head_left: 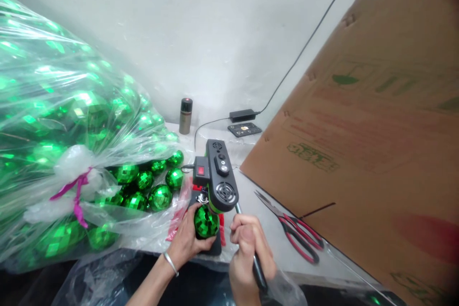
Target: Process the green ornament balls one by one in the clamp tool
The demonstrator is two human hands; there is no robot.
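One faceted green ball (206,221) sits under the head of a small black press machine (216,177), at the near edge of the white table (265,229). The left hand (188,236) cups the ball from its left side, fingers curled against it and thumb beneath, holding it on the machine's base. The ball is round, so no long axis shows; its top faces up into the machine's head. The right hand (247,251) is closed in a fist around the machine's black lever (256,263), whose long axis slopes from the head down toward the person. A silver bangle (171,263) circles the left wrist. About nine more loose green balls (160,197) lie just left of the machine, beside one large clear bag (53,124) packed with too many to count, tied with a purple ribbon (77,191). One pair of red-handled scissors (294,229) lies to the right, tips pointing away. One brown cardboard sheet (369,119) leans beyond it. One spray can (185,115), one power adapter (243,115) and one flat black device (244,129) stand near the wall.
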